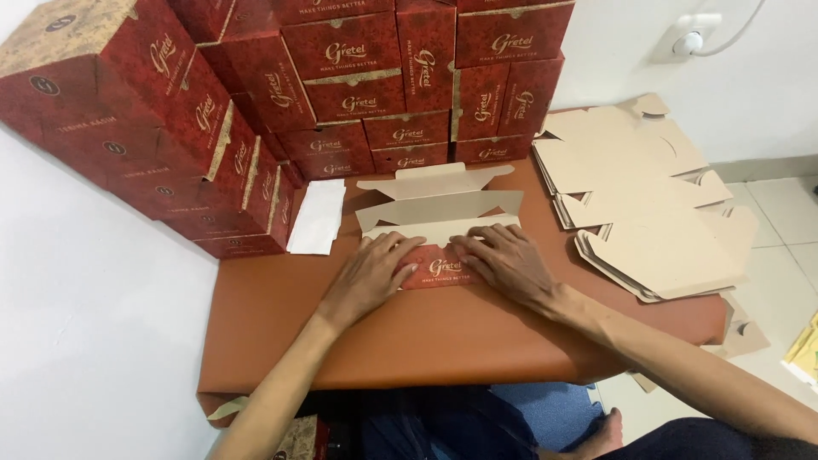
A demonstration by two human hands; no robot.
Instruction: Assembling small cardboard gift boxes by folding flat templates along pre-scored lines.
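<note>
While a wall of finished red boxes [341, 77] crowded the far-left edge of the brown tabletop [443, 332], a heap of flat tan box blanks [639, 196] lay to the right and a white paper slip [317, 217] near the stack. Between them sat a half-folded red box [439, 226] — flaps up, its inside bare. Left hand [371, 274] and right hand [504, 260] pressed flat on its front panel, fingers spread — gripping nothing.

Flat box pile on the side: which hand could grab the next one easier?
Probably the right hand. The flat box pile lies on its side of the table. The left hand sits farther away, and both hands press the box being folded.
</note>
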